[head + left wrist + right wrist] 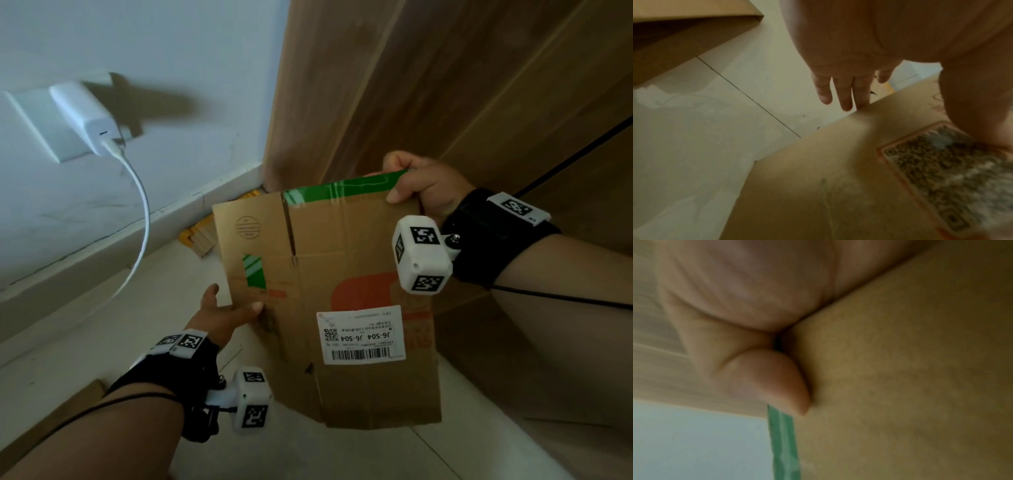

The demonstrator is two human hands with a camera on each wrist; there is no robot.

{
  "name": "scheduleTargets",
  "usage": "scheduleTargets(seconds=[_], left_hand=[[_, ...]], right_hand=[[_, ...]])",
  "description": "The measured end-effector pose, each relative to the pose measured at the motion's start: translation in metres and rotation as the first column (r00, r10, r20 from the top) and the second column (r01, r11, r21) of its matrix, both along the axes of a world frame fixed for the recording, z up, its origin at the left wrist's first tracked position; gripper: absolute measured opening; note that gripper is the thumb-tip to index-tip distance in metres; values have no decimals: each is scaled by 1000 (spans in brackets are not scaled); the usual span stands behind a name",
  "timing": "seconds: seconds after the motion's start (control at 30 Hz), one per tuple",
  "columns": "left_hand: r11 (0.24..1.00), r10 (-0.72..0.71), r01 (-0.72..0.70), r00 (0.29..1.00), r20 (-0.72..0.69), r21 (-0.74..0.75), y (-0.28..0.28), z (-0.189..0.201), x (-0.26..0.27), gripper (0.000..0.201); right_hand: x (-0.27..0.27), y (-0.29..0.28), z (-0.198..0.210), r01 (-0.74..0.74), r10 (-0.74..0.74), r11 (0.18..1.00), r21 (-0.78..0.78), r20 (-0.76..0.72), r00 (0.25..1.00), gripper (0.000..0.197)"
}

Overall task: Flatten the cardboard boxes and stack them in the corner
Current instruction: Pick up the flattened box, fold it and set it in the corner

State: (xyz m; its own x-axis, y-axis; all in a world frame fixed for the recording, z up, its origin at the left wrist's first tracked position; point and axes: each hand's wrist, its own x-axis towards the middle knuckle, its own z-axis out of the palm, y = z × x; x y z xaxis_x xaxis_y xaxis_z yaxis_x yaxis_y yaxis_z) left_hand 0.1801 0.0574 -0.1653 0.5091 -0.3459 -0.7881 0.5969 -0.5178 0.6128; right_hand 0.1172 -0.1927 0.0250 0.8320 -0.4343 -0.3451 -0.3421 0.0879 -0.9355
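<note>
Item: flattened cardboard box [342, 274], held tilted above the floor [102, 342], near the corner of the wall [171, 51].
- My right hand [424, 185]: pinching the box's far, green-taped edge, thumb on the near face.
- My left hand [222, 315]: fingers straight, supporting the left edge.

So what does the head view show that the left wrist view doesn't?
Only the head view: the right hand pinching the box by its green-taped top edge, the shipping label, the plugged-in charger. Only the left wrist view: the left hand from the palm side, fingers straight, and an orange-framed QR print. Both: the box, the left hand, the tiled floor.
</note>
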Motion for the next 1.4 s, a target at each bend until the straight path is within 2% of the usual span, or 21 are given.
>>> scheduleTargets(seconds=[0.1, 0.2, 0.27, 0.37, 0.47, 0.53, 0.63, 0.67, 0.7, 0.77, 0.83, 0.9, 0.97, 1.07, 1.17, 1.23, 1.33, 1.4], left_hand=[[1000, 16, -16, 999, 34, -4, 7, -11, 2, 129], [994, 103, -107, 988, 112, 28, 16, -23, 11, 102], [987, 159, -162, 981, 113, 18, 19, -15, 12, 77], [982, 187, -185, 978, 96, -31, 12, 5, 6, 56], [987, 158, -155, 979, 129, -28, 3, 12, -1, 59], [989, 147, -145, 978, 150, -25, 0, 16, -5, 51], [990, 141, -144, 976, 167, 7, 0, 17, -4, 46], [989, 140, -144, 976, 165, 17, 1, 17, -4, 46], [989, 138, -143, 976, 168, 22, 1, 18, -3, 47], [989, 139, -147, 974, 178, 31, 1, 20, -1, 47], [986, 150, -161, 969, 198, 42, 2, 20, 1, 47], [977, 196, -209, 963, 187, 48, 2, 20, 3, 49], [967, 236, -248, 958, 163, 54, 2, 20, 5, 51], [968, 235, -245, 960, 150, 50, -1, 22, 6, 47], [979, 200, -202, 970, 138, 1, -6, 23, 3, 47], [981, 194, -190, 975, 108, -48, -9, 20, 1, 43], [969, 221, -216, 975, 26, -121, -13, 18, 0, 26], [960, 226, -223, 974, -2, -171, -17, 24, -2, 39]], right_hand=[[4, -2, -8, 64, -64, 997, -50, -4, 998, 29], [6, -5, -19, 151, -153, 981, -120, -4, 988, 29], [8, -6, -27, 205, -206, 970, -133, 8, 979, 34], [11, -5, -42, 284, -282, 948, -145, 35, 959, 41], [17, -2, -52, 330, -338, 908, -259, 15, 941, 42], [19, 0, -53, 351, -381, 865, -359, -14, 924, 38], [21, 5, -56, 419, -457, 834, -360, -24, 889, 26], [20, 6, -58, 426, -465, 842, -331, -47, 884, 34], [18, 7, -61, 419, -459, 860, -291, -83, 884, 54], [14, 11, -66, 395, -426, 895, -207, -138, 894, 87], [10, 17, -68, 336, -368, 925, -178, -197, 909, 99], [5, 22, -74, 271, -315, 944, -187, -273, 909, 101], [1, 28, -81, 157, -247, 955, -250, -386, 889, 99], [-3, 39, -90, -86, -102, 940, -330, -513, 853, 74], [-1, 52, -95, -205, 18, 928, -311, -513, 858, 57], [1, 60, -95, -237, 68, 926, -295, -487, 871, 57], [1, 71, -95, -305, 151, 914, -269, -472, 868, 58], [2, 77, -98, -361, 195, 890, -280, -483, 854, 54]])
